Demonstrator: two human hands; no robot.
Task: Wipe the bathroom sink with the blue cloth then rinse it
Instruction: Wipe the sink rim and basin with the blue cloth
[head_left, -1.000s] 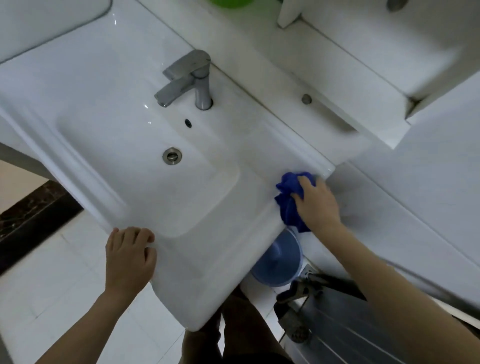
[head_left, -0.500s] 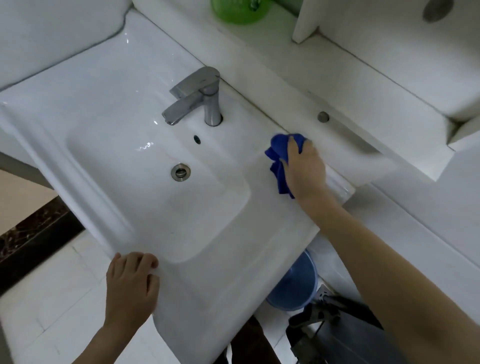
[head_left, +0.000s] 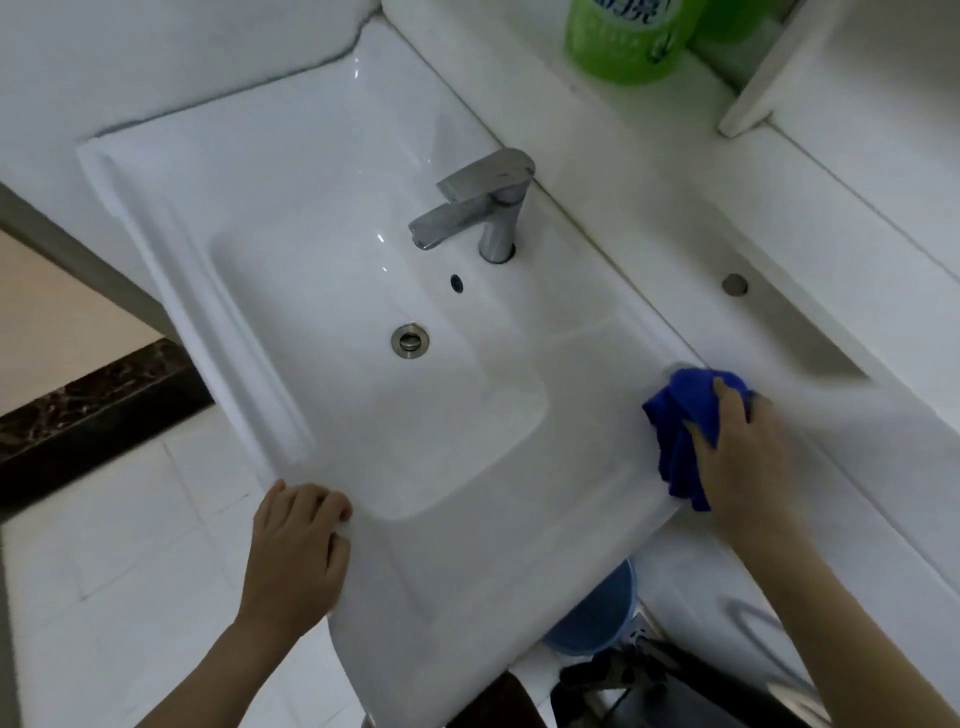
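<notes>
The white ceramic sink (head_left: 280, 171) fills the middle of the view, with a chrome tap (head_left: 475, 205) at its back and a metal drain (head_left: 410, 339) in the basin. My right hand (head_left: 740, 457) presses a bunched blue cloth (head_left: 678, 423) onto the sink's right ledge, near its outer edge. My left hand (head_left: 296, 551) rests on the sink's front rim, fingers curled over the edge, holding nothing else. No water runs from the tap.
A green bottle (head_left: 623, 36) stands on the white shelf behind the tap. A blue bucket (head_left: 597, 613) sits on the floor under the sink's right corner, beside dark metal objects. White floor tiles lie to the left.
My right hand has slid the blue cloth from beside the tap back toward the sink's right front edge. The left hand has stayed on the front rim. The camera has tilted upward.
</notes>
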